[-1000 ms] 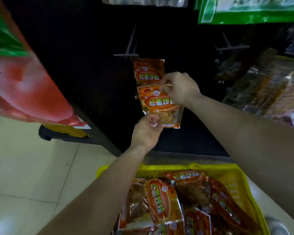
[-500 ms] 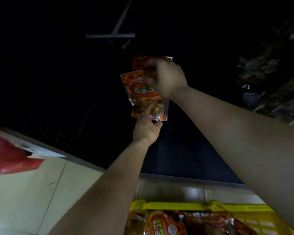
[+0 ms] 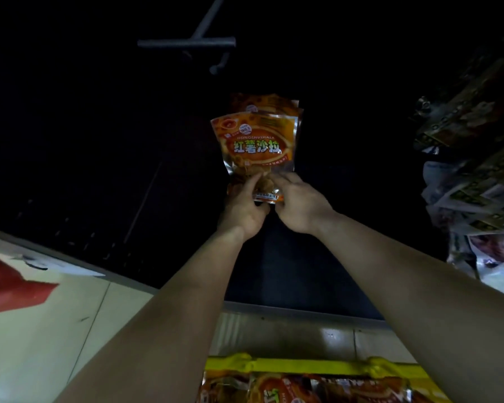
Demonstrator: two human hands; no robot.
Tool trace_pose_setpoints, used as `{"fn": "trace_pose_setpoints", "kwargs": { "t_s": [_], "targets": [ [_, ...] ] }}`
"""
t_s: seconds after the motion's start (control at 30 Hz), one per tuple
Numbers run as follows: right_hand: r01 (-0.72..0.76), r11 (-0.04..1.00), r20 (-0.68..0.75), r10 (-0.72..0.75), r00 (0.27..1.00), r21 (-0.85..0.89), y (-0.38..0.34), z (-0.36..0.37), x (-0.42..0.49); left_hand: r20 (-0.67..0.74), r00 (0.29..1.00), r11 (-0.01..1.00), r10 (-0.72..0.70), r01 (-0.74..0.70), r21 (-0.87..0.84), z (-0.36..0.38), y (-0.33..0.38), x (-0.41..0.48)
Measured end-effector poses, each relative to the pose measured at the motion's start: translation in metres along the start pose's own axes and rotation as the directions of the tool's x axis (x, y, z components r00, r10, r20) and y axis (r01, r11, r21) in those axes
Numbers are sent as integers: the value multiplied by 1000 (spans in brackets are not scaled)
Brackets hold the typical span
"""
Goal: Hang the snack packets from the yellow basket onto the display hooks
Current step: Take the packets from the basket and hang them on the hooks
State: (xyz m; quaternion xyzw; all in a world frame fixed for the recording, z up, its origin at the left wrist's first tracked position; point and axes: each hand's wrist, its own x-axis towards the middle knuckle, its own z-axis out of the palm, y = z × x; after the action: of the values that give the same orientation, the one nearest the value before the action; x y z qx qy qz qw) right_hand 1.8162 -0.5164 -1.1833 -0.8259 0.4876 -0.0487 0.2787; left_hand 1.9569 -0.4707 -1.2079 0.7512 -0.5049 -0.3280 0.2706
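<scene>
While both arms reach up from 6 o'clock toward frame centre, I log the left hand [image 3: 243, 206] and right hand [image 3: 298, 205] side by side, almost touching, at the bottom edge of the front snack packet [image 3: 255, 144].

Left hand: fingers curled onto the lower left corner, gripping it. Right hand: seen from the back, fingers bent onto the lower right corner, pinching the clear window part.

The packet sits just above centre, upright, its orange face with white characters toward me. Directly behind it, at its 12 o'clock, the top of a second packet [image 3: 262, 101] of the same print peeks out, close against it. I cannot tell what the 2 hang from; that spot is lost in the dark.

Further up at 12 o'clock, well apart from the packets, is 1 grey metal display hook [image 3: 186, 42]. Its crossbar is level, and a prong tip curls down on the right side. A black back panel [image 3: 99, 126] fills the upper frame.

At 6 o'clock is the far rim of the yellow basket [image 3: 303, 366], with basket packets [image 3: 288, 388] of the same orange print lying inside. At 3 o'clock are hanging goods [image 3: 477, 170] in dim stacked rows, print unreadable. At 8 o'clock, the edge of a red bag [image 3: 9, 289] shows over pale floor tiles [image 3: 41, 344].
</scene>
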Motion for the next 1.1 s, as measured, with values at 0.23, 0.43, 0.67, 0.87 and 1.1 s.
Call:
{"fn": "trace_pose_setpoints", "kwargs": {
  "t_s": [0.23,0.43,0.67,0.87,1.1],
  "targets": [
    [-40,998,15,40,999,44,-1,-8,-15,74,997,1000,5,-4,-9,-12,4,-9],
    [-129,991,66,127,990,22,-8,-38,-94,122,992,996,-17,7,86,-42,25,-88],
    [-156,987,43,154,987,36,-27,-67,-208,129,987,979,-97,71,192,-71,40,-211],
    [-115,993,31,114,993,39,-36,-55,-298,160,975,965,-152,112,237,-61,26,-302],
    [-213,977,290,206,935,-9,-26,18,-340,322,913,925,-251,128,358,-21,-12,-349]
  ]
}}
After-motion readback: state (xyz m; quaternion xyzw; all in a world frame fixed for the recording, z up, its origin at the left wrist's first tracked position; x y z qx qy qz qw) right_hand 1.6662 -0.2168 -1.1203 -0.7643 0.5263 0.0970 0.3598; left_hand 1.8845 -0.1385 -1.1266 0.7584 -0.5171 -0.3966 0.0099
